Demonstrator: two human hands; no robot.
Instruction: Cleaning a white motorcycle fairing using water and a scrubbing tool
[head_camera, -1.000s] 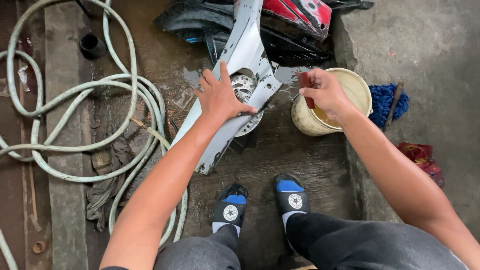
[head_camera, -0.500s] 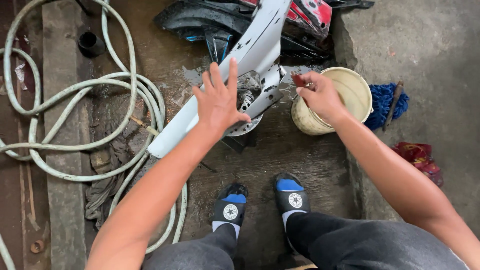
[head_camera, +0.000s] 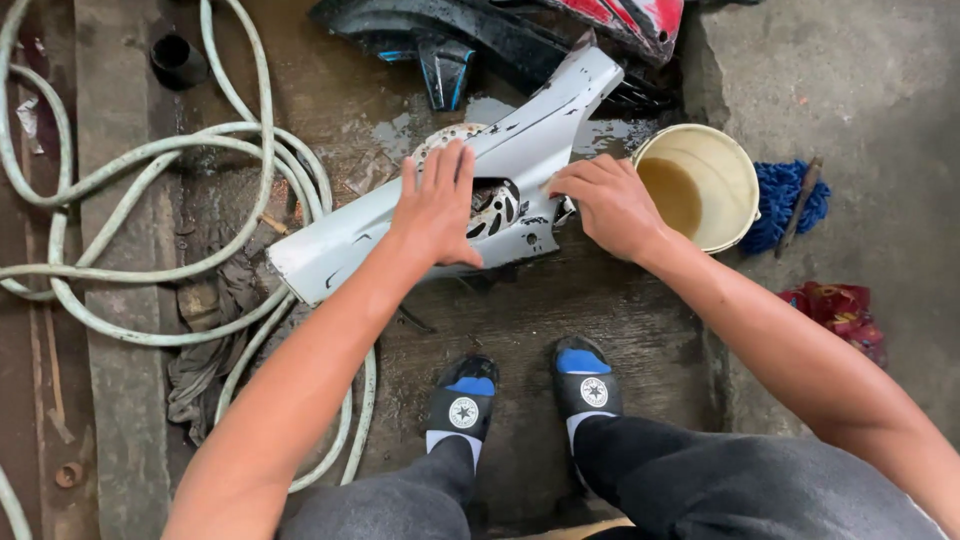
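Wet concrete floor (head_camera: 600, 330), puddled. Grey body panel (head_camera: 340, 240) lies across it, over a brake disc (head_camera: 490, 205). Left hand (head_camera: 437, 205) presses flat, fingers spread; right hand (head_camera: 600, 200) curls on the panel's edge beside the bucket (head_camera: 715, 215). Risks: panel sliding on the wet, bucket knocked.

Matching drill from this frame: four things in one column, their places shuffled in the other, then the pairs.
1. bucket
2. hose
3. blue mop head
4. grey body panel

a. coiled on the floor at left
b. under the left hand and right hand
c. right of the panel, murky water inside
d. on the concrete beyond the bucket

Pairs: 1-c, 2-a, 3-d, 4-b
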